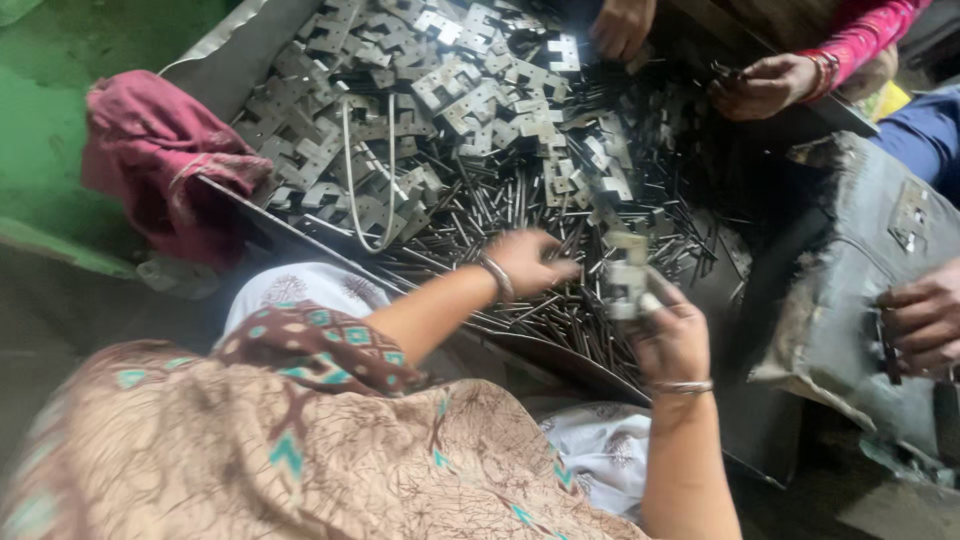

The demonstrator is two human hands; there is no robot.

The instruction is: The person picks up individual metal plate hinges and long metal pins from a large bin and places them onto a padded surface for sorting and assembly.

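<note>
**Now, both hands over the pin heap**

Left hand (525,262) dips clenched into the loose metal pins (520,215), pinching what looks like one. Right hand (668,335) grips a hinge plate (628,285), blurred, above the dark tray (270,232). Risk, I'd say: sharp pin ends pricking fingers, or the plate slipping back into the heap. That tray holds stacked hinge plates (450,90) and pins.

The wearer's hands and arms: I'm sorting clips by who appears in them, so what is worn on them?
Both forearms are bare. The left hand has a thin silver-coloured metal bangle at the wrist, and the right hand wears a similar bangle. Higher up, the left arm comes out of a short sleeve of brown cloth patterned with teal diamond shapes. No gloves or rings show.
</note>
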